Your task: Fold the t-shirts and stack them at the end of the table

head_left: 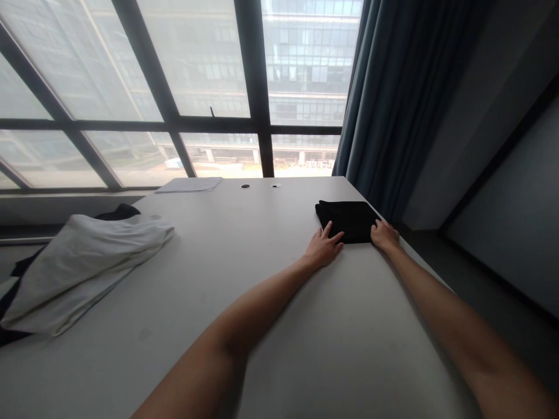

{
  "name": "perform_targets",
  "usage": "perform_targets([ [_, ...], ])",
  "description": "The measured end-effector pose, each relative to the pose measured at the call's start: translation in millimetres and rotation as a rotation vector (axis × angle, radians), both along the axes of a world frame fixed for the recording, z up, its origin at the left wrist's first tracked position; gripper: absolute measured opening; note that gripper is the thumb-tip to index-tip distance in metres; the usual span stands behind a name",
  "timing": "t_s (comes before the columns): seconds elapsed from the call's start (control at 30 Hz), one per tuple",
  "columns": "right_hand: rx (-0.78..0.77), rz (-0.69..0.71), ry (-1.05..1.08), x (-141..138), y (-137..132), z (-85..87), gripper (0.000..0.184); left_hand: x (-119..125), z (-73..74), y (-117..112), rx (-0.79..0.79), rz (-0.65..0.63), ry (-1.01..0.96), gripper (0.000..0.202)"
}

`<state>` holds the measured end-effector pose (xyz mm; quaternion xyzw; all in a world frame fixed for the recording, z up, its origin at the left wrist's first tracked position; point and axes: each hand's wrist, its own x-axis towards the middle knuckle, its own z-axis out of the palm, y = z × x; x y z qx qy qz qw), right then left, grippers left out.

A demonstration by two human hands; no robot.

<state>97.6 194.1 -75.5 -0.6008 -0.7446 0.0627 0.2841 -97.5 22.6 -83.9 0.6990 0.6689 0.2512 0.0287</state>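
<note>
A black folded cloth [349, 218], perhaps a garment, lies flat in a rectangle near the table's right edge. At its near left corner rests my left hand [324, 247], palm down, with the fingers spread and touching the fabric. My right hand [385, 234] is at the cloth's right side, its fingers curled over that edge and closed on it. Part of the right fingers' grip is hidden from this angle. The layers of the fold show at the cloth's far left corner.
A loose pile with a white cloth [87, 262] on dark fabric lies on the left of the white table [209, 314]. Papers [190, 184] and a round dark table hole [245, 186] are at the far edge. A blue curtain [384, 116] hangs beyond the right edge, beside windows.
</note>
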Motion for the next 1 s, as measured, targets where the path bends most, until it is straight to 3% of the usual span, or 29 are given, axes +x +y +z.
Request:
perform_targets([
  [0.13,0.109,-0.002,0.020,-12.9,-22.1,8.1,0.050,-7.6,7.0,-9.4,0.022,-0.010,-0.039,0.057],
  [0.27,0.205,0.211,0.079,-51.6,-62.7,16.6,0.051,-33.2,16.0,-36.9,0.026,0.021,-0.009,0.054],
  [0.5,0.131,0.580,0.164,-140.2,-168.2,16.8,0.048,-109.3,24.0,-129.6,-0.079,0.189,0.089,0.050],
  [0.7,0.038,0.839,0.070,-185.5,-249.3,16.8,0.050,-161.6,21.2,-226.9,-0.187,0.355,0.090,0.052],
  [0.83,-0.002,0.900,-0.007,-202.1,-276.0,10.6,0.052,-183.4,15.9,-275.3,-0.257,0.447,0.113,0.055],
  [1.0,-0.025,1.021,-0.175,-210.5,-285.3,-3.4,0.063,-187.8,8.9,-296.9,-0.272,0.436,0.174,0.057],
])
